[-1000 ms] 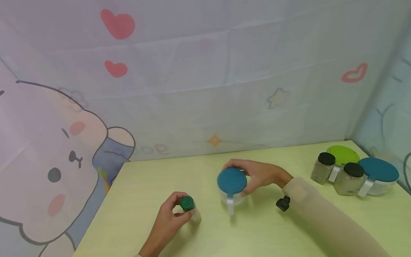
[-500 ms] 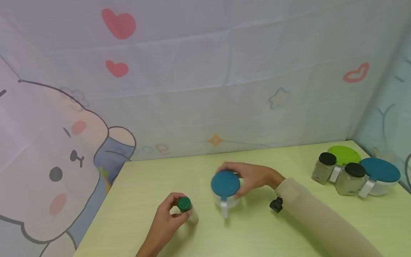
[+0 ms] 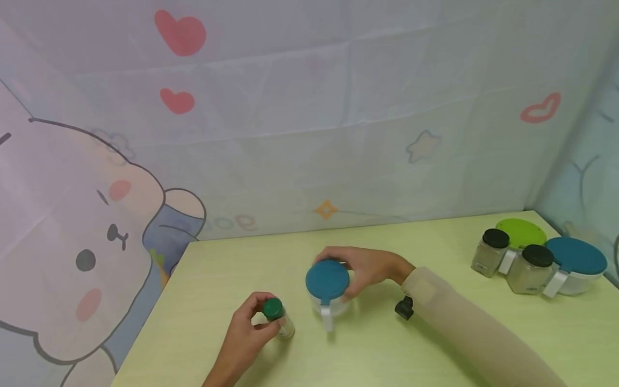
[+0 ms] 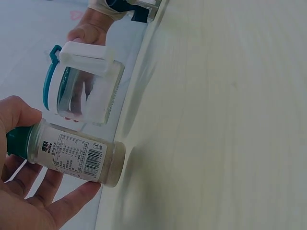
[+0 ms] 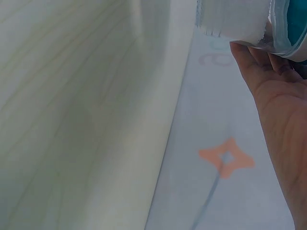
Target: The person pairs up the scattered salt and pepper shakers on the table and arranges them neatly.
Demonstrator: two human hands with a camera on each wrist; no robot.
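Observation:
A small seasoning bottle (image 3: 285, 325) with a green cap stands upright in my left hand (image 3: 246, 327). Thumb and fingers pinch it round the cap and neck; in the left wrist view the bottle (image 4: 72, 153) shows a printed label and pale powder inside. Just right of it, my right hand (image 3: 369, 269) grips a seasoning jar (image 3: 327, 280) with a blue lid, its fingers round the far side and the thumb on the right. The jar's white handle (image 4: 86, 57) points toward me. White contents fill part of the jar (image 5: 235, 19) in the right wrist view, its base close over the table.
At the table's right end stand two square black-lidded jars (image 3: 528, 274), a green-lidded jar (image 3: 522, 232) and another blue-lidded jar (image 3: 575, 255). A printed cloth (image 3: 290, 134) hangs behind the pale table (image 3: 232, 263). A black wrist camera (image 3: 404, 308) sits under the right sleeve.
My right hand has carried the blue-lidded jar left and slightly toward me, nearer the bottle. The left hand with the seasoning bottle shifts only slightly left in view.

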